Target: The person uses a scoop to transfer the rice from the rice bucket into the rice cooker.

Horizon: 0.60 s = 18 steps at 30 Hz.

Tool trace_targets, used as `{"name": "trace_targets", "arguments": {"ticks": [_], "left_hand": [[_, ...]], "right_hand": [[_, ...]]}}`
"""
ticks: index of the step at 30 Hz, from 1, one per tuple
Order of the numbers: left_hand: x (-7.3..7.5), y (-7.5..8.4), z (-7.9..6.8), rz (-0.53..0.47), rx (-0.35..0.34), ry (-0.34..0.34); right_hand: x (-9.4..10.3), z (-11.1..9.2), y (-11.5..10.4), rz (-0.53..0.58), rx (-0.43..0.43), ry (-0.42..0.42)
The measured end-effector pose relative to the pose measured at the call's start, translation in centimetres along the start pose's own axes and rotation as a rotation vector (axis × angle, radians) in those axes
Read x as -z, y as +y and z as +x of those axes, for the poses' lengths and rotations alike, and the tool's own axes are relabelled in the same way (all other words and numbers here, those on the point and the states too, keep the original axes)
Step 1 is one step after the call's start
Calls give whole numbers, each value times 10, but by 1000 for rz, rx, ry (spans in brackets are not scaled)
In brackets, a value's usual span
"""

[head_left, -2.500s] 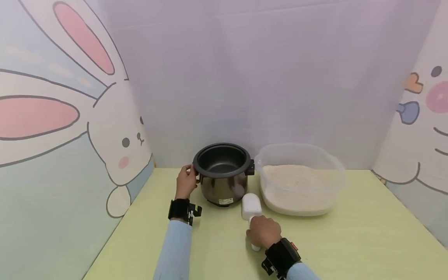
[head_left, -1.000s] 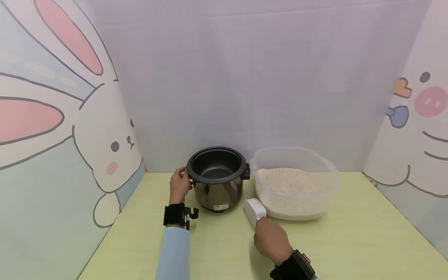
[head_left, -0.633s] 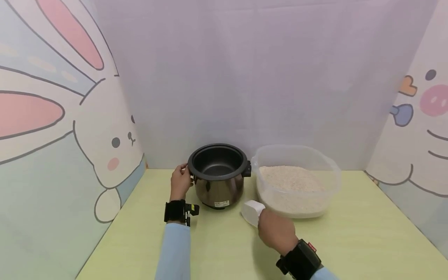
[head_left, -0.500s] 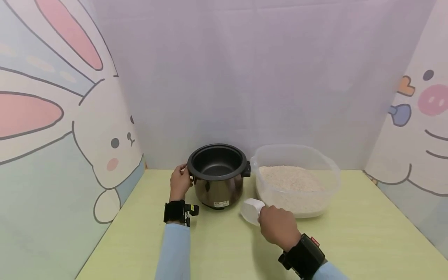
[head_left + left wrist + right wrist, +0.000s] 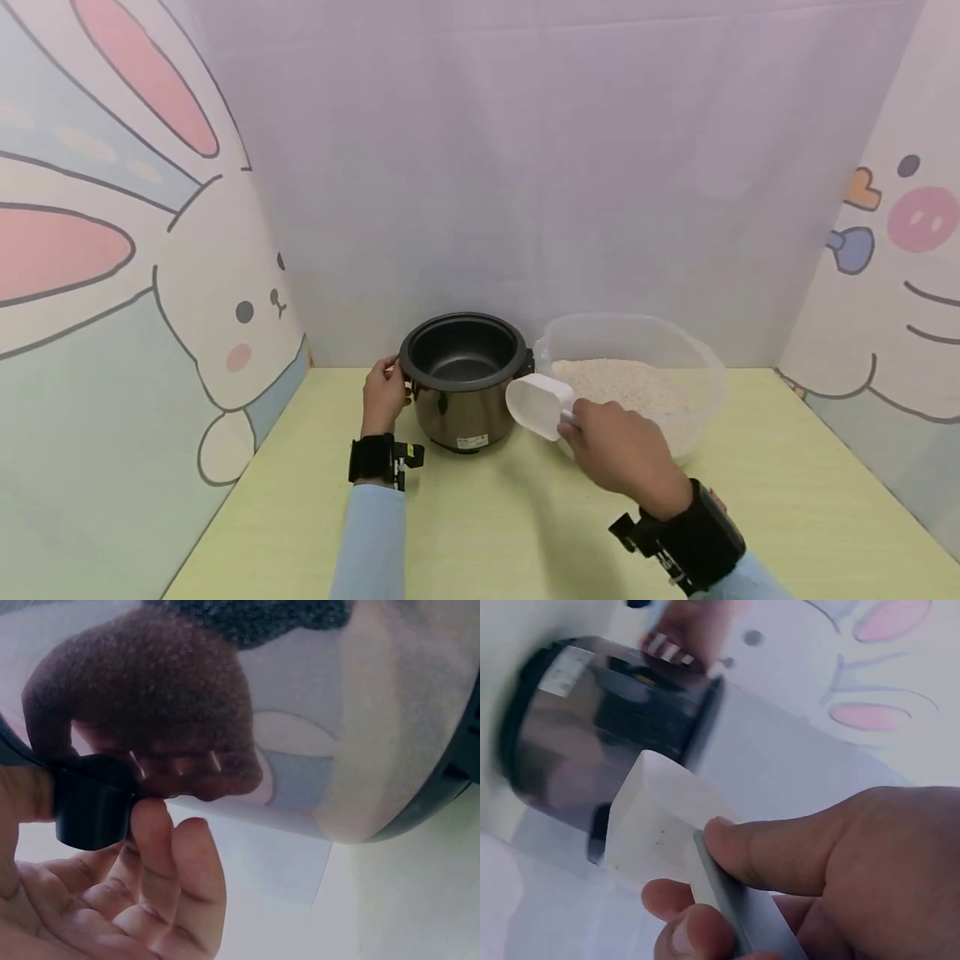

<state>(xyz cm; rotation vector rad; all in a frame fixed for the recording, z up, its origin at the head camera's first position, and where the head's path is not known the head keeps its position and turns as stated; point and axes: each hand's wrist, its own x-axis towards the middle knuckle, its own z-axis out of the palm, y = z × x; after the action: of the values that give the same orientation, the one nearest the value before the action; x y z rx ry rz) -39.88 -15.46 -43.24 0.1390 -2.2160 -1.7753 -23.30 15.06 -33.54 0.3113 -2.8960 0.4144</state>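
A dark, shiny rice cooker (image 5: 461, 417) without a lid stands near the back wall, its black inside bare. My left hand (image 5: 384, 398) grips its left side handle (image 5: 94, 802), thumb above and fingers curled beneath. In my right hand (image 5: 626, 446) is a white scoop (image 5: 538, 406), raised above the table, its mouth turned toward the left. The right wrist view shows thumb and fingers pinching the scoop's handle (image 5: 731, 900); the scoop's bowl (image 5: 656, 825) holds only a few specks. Behind that hand sits a clear plastic tub (image 5: 705, 375) of rice (image 5: 622, 387), partly hidden.
The pale green table (image 5: 465, 533) ends at a lilac cloth wall (image 5: 525, 167) close behind the cooker and tub. Side panels carry a printed rabbit (image 5: 232, 358) on the left and a pig (image 5: 900, 292) on the right. Cooker and tub stand close together.
My right hand has lifted the scoop off the table, first drawing it rightward, then raising it and turning its mouth left. My left hand stays on the cooker handle.
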Motion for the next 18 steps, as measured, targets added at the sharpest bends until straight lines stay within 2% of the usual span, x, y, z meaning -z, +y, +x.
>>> {"name": "trace_targets", "arguments": {"ticks": [5, 10, 15, 18], "left_hand": [[0, -2, -2, 3, 2, 9], [-1, -5, -4, -1, 14, 9], [-4, -4, -3, 20, -10, 18], [-4, -2, -1, 47, -38, 26]], "right_hand": [[17, 7, 12, 61, 19, 92], [13, 23, 24, 75, -24, 176], [7, 45, 49, 51, -87, 193], [5, 58, 67, 14, -124, 168]]}}
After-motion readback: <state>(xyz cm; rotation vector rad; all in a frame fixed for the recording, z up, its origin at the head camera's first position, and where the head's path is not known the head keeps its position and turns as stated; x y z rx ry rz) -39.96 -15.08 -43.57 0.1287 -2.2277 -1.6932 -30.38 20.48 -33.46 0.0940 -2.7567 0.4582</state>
